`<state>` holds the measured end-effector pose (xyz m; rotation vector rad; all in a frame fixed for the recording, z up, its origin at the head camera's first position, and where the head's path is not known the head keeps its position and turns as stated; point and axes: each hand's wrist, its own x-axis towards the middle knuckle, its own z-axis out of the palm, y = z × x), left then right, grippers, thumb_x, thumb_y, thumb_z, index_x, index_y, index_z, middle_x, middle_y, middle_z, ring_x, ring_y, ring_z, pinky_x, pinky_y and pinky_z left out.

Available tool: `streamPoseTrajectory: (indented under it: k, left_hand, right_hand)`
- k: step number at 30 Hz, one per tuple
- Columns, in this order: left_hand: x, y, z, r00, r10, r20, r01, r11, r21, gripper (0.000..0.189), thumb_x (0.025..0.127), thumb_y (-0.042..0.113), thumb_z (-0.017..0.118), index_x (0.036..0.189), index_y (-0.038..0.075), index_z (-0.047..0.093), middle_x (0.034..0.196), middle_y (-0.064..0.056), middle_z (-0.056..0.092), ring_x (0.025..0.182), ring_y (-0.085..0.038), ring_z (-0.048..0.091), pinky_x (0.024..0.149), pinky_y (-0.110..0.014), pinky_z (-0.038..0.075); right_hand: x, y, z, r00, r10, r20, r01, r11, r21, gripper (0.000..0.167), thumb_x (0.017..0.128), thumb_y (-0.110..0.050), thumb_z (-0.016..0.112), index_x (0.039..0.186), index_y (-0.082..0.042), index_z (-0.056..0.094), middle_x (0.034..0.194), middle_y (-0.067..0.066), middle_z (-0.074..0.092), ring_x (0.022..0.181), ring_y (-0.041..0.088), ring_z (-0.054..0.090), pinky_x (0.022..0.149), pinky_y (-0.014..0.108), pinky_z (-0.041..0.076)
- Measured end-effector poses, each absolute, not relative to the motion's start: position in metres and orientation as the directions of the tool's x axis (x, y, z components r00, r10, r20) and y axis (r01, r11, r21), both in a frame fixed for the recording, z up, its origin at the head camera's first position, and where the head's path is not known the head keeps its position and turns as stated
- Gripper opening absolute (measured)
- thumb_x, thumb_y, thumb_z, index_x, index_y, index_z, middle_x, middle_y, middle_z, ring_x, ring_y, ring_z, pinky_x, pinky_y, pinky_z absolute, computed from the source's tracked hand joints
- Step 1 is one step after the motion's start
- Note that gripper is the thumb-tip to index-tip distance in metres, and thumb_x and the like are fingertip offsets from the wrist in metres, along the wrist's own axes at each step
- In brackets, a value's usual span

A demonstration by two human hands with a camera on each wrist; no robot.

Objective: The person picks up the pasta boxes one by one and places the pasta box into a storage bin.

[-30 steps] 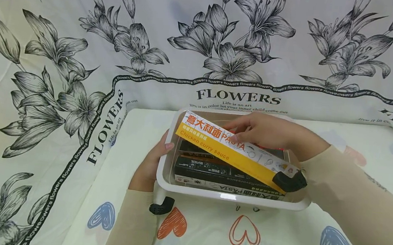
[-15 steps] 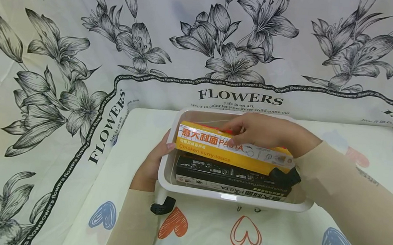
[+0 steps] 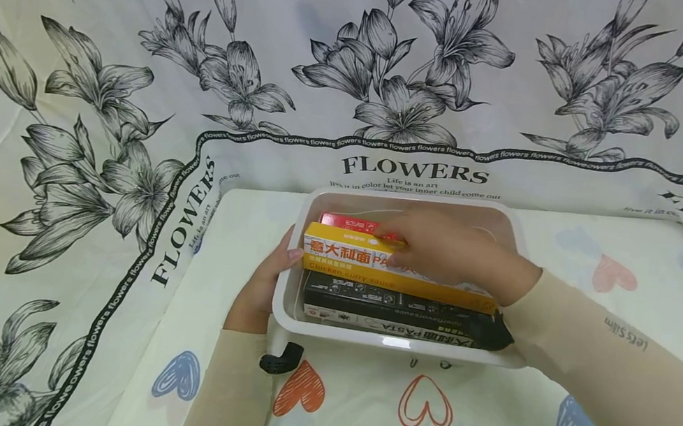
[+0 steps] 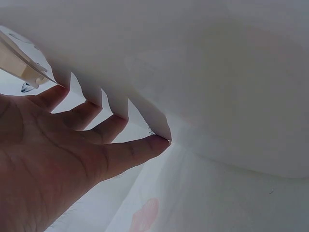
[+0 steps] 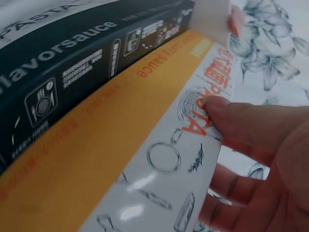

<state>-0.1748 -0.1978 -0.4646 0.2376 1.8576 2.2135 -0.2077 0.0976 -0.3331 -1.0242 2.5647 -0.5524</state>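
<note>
My right hand [image 3: 454,247] pinches a yellow-and-white pasta box [image 3: 343,252] labelled chicken curry sauce. In the right wrist view the thumb [image 5: 219,104] presses its white printed face, with the other fingers behind it. The box sits in a white plastic bin [image 3: 396,344], between a black pasta box [image 3: 370,297] in front and a red box [image 3: 349,223] behind, which the hand partly covers. My left hand [image 3: 264,281] holds the bin's left end, thumb at the rim. In the left wrist view, spread fingers [image 4: 130,150] touch the bin's outer wall.
The bin stands on a table covered by a pale cloth [image 3: 355,425] with printed hearts. A flower-printed curtain [image 3: 260,35] hangs behind and to the left. Black wrist-camera pieces sit at both wrists, the right one overlapping the black box's end.
The yellow pasta box has swung from a slant to nearly level and settled lower, behind the black box. The red box behind shows more. My left hand and the bin stay put.
</note>
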Motion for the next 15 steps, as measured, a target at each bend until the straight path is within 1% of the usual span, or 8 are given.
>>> streamPoseTrajectory:
  k: [3,6,7,11,15]
  left_hand:
    - [-0.175,-0.199,-0.464,-0.96,0.277,-0.044,-0.088,-0.148,0.985,0.098,0.088,0.03,0.052,0.174,0.01,0.01,0.165,-0.03,0.026,0.148,-0.046,0.027,0.119,-0.074,0.018]
    - [-0.176,-0.199,-0.464,-0.96,0.275,-0.051,-0.091,-0.135,0.987,0.098,0.088,0.031,0.051,0.174,0.01,0.01,0.165,-0.03,0.026,0.148,-0.047,0.027,0.119,-0.075,0.018]
    - [-0.176,-0.199,-0.464,-0.961,0.273,-0.048,-0.088,-0.136,0.987,0.098,0.088,0.03,0.052,0.174,0.009,0.01,0.165,-0.03,0.026,0.148,-0.048,0.027,0.119,-0.075,0.018]
    - [-0.175,-0.199,-0.465,-0.96,0.276,-0.053,-0.09,-0.122,0.988,0.1,0.087,0.033,0.051,0.175,0.013,0.007,0.168,-0.028,0.022,0.149,-0.049,0.024,0.116,-0.078,0.019]
    - [-0.174,-0.199,-0.465,-0.96,0.272,-0.059,-0.096,-0.125,0.987,0.099,0.087,0.033,0.051,0.175,0.015,0.008,0.168,-0.027,0.022,0.15,-0.049,0.023,0.116,-0.079,0.018]
  right_hand:
    - [-0.204,0.095,-0.334,-0.687,-0.72,-0.103,-0.638,0.664,-0.39,0.036,0.098,-0.022,0.085,0.132,-0.016,0.076,0.118,0.001,0.073,0.098,0.024,0.063,0.094,0.044,0.055]
    - [-0.201,0.094,-0.334,-0.687,-0.722,-0.08,-0.659,0.666,-0.349,0.034,0.097,-0.022,0.086,0.129,-0.016,0.076,0.118,0.002,0.073,0.099,0.024,0.063,0.095,0.044,0.057]
    - [-0.2,0.094,-0.334,-0.691,-0.719,-0.08,-0.657,0.67,-0.345,0.033,0.098,-0.022,0.086,0.129,-0.016,0.076,0.119,0.002,0.073,0.099,0.024,0.063,0.094,0.044,0.057]
    - [-0.196,0.093,-0.332,-0.692,-0.718,-0.08,-0.666,0.677,-0.315,0.034,0.099,-0.023,0.084,0.131,-0.018,0.073,0.119,0.003,0.071,0.098,0.023,0.063,0.092,0.043,0.058]
    - [-0.192,0.092,-0.33,-0.698,-0.712,-0.08,-0.671,0.689,-0.275,0.036,0.099,-0.025,0.084,0.132,-0.018,0.071,0.12,0.005,0.07,0.099,0.024,0.063,0.091,0.043,0.058]
